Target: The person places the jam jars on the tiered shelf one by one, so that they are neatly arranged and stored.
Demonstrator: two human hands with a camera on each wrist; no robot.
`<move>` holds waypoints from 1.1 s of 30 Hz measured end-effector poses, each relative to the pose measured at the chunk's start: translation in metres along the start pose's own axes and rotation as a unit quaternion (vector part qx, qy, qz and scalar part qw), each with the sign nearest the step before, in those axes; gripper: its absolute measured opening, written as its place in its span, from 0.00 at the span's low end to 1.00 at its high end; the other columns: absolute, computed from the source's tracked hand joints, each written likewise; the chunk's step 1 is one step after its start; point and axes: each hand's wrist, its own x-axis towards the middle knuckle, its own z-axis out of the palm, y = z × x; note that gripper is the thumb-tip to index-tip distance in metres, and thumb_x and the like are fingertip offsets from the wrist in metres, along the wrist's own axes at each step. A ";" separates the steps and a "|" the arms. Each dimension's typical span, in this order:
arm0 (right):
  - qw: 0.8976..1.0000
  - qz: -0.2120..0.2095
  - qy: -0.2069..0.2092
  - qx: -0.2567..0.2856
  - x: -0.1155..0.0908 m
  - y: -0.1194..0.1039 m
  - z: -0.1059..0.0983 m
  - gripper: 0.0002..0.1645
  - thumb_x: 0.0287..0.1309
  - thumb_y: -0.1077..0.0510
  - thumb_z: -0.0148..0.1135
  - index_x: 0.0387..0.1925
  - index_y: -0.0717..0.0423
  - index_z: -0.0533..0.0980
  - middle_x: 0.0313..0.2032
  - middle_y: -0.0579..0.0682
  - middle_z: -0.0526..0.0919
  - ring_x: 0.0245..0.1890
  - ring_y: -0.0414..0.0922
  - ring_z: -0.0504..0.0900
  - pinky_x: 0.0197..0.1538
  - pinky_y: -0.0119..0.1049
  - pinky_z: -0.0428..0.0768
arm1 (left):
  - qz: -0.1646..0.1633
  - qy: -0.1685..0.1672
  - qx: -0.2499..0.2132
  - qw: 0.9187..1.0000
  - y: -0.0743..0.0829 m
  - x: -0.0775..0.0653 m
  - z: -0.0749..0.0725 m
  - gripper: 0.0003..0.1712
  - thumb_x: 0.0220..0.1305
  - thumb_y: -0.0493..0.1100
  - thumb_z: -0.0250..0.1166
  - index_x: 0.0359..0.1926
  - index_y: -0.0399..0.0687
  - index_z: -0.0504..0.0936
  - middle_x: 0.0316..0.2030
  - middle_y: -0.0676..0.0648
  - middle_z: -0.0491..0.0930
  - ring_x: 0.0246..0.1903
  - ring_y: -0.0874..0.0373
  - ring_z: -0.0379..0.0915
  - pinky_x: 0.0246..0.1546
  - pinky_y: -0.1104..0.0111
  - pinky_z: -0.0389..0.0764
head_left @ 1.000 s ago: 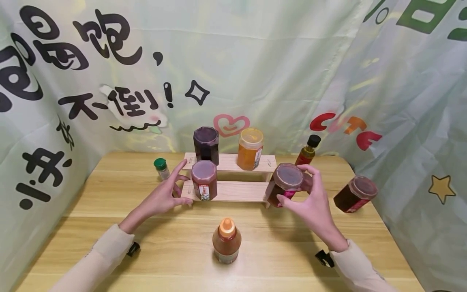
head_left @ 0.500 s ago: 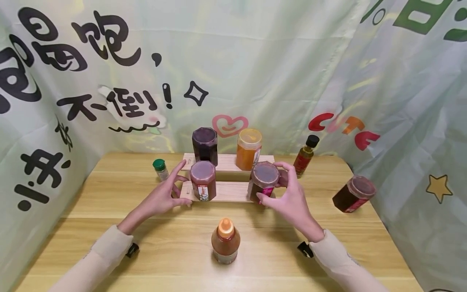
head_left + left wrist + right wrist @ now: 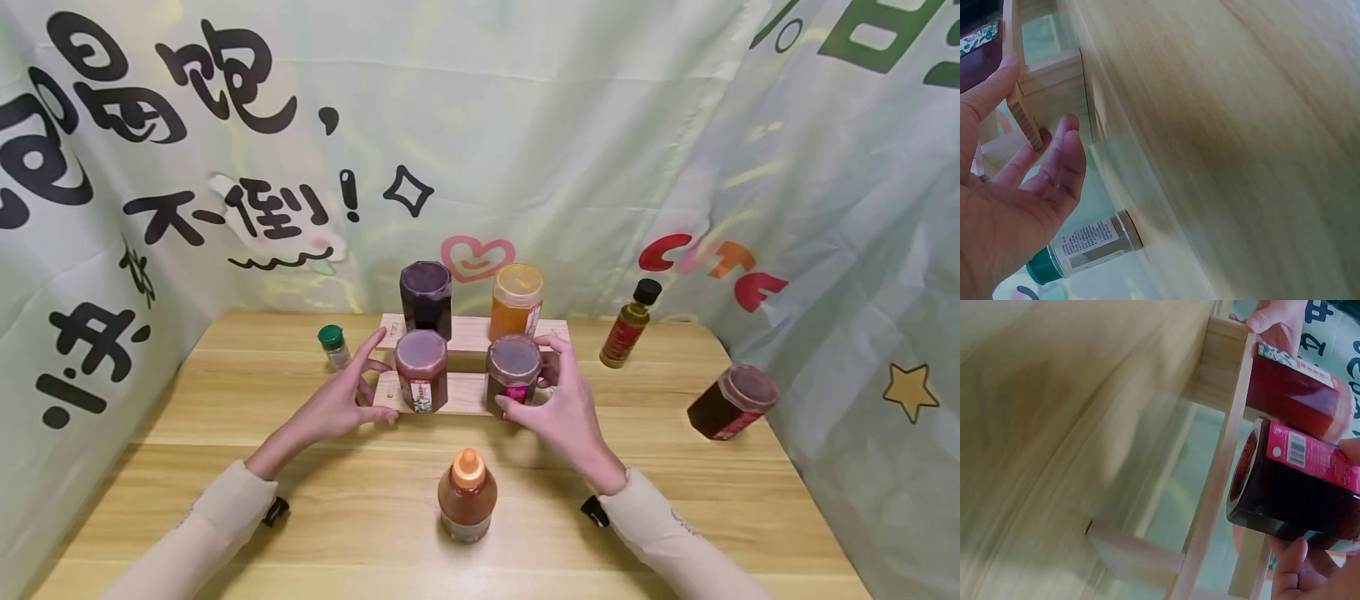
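Observation:
My right hand (image 3: 558,408) grips an octagonal jar (image 3: 512,367) of dark contents with a pink label, thumb in front and fingers behind. It is close over the lower board of a two-step wooden rack (image 3: 467,392); part of its base shows in the right wrist view. Beside it on that board stands a reddish jar (image 3: 422,371). On the upper step are a dark purple jar (image 3: 426,300) and an orange-yellow jar (image 3: 517,300). My left hand (image 3: 341,408) holds the rack's left end; in the left wrist view the thumb lies on the board's front edge (image 3: 1015,94), fingers behind.
A green-capped shaker (image 3: 334,347) stands left of the rack. To the right are a black-capped bottle (image 3: 626,333) and another dark jar (image 3: 731,404). An orange-topped squeeze bottle (image 3: 467,500) stands in front. A printed curtain (image 3: 570,167) encloses the table.
My right hand has carried the dark jar leftward from the rack's right end to beside the reddish jar. The left hand stays at the rack's left end.

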 end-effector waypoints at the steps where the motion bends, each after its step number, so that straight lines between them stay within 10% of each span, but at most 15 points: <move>1: 1.000 0.002 0.001 0.000 0.000 0.000 0.002 0.60 0.40 0.65 0.92 0.72 0.52 0.66 0.49 0.53 0.87 0.47 0.46 0.86 0.50 0.53 0.86 | 0.000 0.000 0.000 1.000 0.000 0.000 0.000 0.76 0.57 0.40 0.87 0.90 0.65 0.41 0.64 0.34 0.81 0.32 0.53 0.79 0.29 0.62 0.82; 33: 0.999 -0.009 0.015 -0.033 0.002 0.003 0.041 0.61 0.46 0.55 0.93 0.73 0.53 0.61 0.51 0.55 0.83 0.46 0.48 0.83 0.47 0.53 0.86 | -0.005 0.001 -0.007 1.000 -0.003 0.000 0.001 0.75 0.59 0.41 0.86 0.90 0.67 0.41 0.65 0.33 0.79 0.32 0.53 0.79 0.29 0.62 0.82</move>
